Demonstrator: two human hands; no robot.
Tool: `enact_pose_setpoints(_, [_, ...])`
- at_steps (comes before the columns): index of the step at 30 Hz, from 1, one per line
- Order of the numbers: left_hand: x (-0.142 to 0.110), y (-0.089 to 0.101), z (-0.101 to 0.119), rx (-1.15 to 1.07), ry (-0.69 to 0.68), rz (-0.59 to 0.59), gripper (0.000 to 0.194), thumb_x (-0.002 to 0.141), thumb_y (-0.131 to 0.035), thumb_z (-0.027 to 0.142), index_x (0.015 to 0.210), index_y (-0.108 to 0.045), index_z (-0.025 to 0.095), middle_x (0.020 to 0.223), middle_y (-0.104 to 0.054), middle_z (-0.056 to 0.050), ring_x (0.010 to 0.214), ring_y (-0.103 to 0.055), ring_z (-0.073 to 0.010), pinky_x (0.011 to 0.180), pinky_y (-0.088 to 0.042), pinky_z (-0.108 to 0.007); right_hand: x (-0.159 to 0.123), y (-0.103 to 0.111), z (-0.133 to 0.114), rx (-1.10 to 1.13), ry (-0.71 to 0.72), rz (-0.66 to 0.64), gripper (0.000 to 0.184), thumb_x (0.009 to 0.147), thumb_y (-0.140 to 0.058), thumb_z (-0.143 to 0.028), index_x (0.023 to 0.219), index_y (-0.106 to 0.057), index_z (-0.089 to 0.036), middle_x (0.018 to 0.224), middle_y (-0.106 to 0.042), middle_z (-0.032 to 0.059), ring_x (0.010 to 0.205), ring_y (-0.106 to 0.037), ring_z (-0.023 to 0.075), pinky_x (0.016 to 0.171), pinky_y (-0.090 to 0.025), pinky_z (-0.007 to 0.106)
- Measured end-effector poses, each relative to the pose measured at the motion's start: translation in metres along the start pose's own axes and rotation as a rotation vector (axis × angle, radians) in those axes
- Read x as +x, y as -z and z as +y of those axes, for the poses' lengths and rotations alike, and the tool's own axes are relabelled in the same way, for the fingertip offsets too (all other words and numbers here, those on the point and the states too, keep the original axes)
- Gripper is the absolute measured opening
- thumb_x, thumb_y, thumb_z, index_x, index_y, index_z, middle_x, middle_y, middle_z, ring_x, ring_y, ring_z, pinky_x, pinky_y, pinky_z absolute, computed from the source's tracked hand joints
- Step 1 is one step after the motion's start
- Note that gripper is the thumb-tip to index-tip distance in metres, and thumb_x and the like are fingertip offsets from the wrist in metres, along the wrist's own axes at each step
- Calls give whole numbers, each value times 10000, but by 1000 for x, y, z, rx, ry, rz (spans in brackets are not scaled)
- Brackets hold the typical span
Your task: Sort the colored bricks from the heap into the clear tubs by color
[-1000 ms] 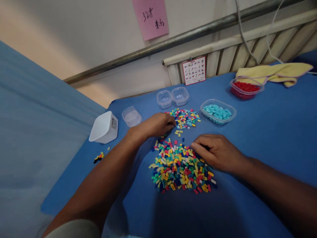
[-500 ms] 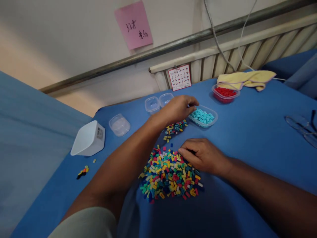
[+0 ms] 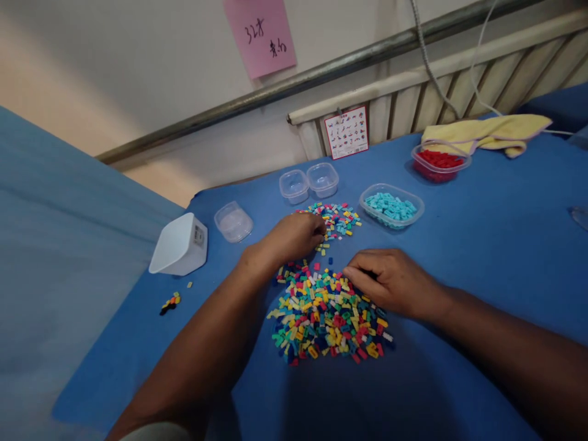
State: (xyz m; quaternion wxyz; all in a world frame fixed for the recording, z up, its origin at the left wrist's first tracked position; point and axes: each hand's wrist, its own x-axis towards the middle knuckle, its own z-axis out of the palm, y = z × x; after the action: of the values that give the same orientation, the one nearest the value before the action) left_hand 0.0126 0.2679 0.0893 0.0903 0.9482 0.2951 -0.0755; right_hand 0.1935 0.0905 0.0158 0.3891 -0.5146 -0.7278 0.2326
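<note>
A big heap of mixed coloured toy bricks (image 3: pixel 328 318) lies on the blue cloth in front of me. Behind it is a smaller, looser spread of bricks (image 3: pixel 342 217). My left hand (image 3: pixel 296 236) reaches into that spread with its fingers curled down; whatever is at the fingertips is hidden. At the right rear edge of the heap rests my right hand (image 3: pixel 395 282), thumb and fingers closed together, their contents out of sight. A clear tub of light blue bricks (image 3: pixel 391 206) stands behind the right hand.
Farther right are a tub of red bricks (image 3: pixel 438 162) and a yellow cloth (image 3: pixel 496 133). Two clear tubs (image 3: pixel 323 179), a clear container (image 3: pixel 234 222) and a white box (image 3: pixel 180 246) stand left. A few bricks (image 3: pixel 171 302) lie near the box. Radiator behind.
My left hand has moved from the light blue tub leftward and down to the smaller spread of bricks. The right hand stays by the heap. The view has shifted slightly.
</note>
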Motion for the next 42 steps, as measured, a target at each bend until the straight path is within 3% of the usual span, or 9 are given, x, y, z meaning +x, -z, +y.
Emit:
enact_pose_setpoints(5, [-2,-12,5,-10,20,50,159,957,-628,145,1036,-762,175,1016,-772,-74,887,-680,-228,745,-440,-322,-1,0,0,-9,-15,-9,352,1131,-571,-339,849,-729,-199,769,-699,11,713,-625,155,701,-400,311])
enact_pose_setpoints(11, [-18,-13,3,-118,24,90,232,856,-617,46,1012,-731,176,976,-722,-58,835,-630,-203,758,-462,-318,-1,0,-1,1,-14,-2,342,1128,-575,-331,847,-721,-203,780,-711,7,719,-632,153,695,-404,308])
enact_pose_setpoints(15, [-29,-11,0,-235,58,193,261,854,-625,45,1034,-752,186,1012,-723,-49,869,-653,-193,831,-515,-323,-1,0,-1,-11,-14,-3,326,1122,-585,-325,856,-729,-207,789,-722,6,723,-646,151,698,-408,305])
enact_pose_setpoints(19, [-25,-6,5,-262,-46,237,221,903,-609,52,991,-757,190,1040,-732,-55,978,-686,-205,926,-549,-346,-1,0,-1,-7,-17,3,323,1121,-592,-333,853,-725,-211,777,-722,-1,708,-649,150,685,-410,303])
enact_pose_setpoints(22, [-12,-7,10,-193,-122,212,278,941,-590,59,1097,-782,184,1163,-767,-82,1095,-708,-230,1003,-559,-370,-1,0,0,3,-12,-2,307,1126,-586,-334,884,-735,-217,804,-745,1,712,-659,151,687,-421,302])
enact_pose_setpoints(27, [3,-15,15,-33,-131,94,350,948,-590,56,1204,-800,168,1246,-788,-112,1173,-729,-269,1053,-567,-385,0,0,0,-10,-8,-4,304,1120,-586,-324,883,-742,-216,811,-753,10,721,-665,158,684,-421,301])
enact_pose_setpoints(37, [-2,-12,22,2,-122,25,252,964,-615,98,1141,-785,155,1165,-799,-114,1065,-737,-273,952,-572,-369,0,-2,3,-16,3,-3,321,1125,-598,-335,857,-722,-209,801,-731,-1,738,-653,149,704,-402,309])
enact_pose_setpoints(42, [0,-9,23,23,-140,-26,312,970,-615,92,1209,-796,179,1220,-812,-94,1143,-747,-280,993,-565,-381,1,-2,3,-14,14,3,311,1120,-598,-325,857,-722,-212,795,-737,-6,727,-660,146,699,-401,306])
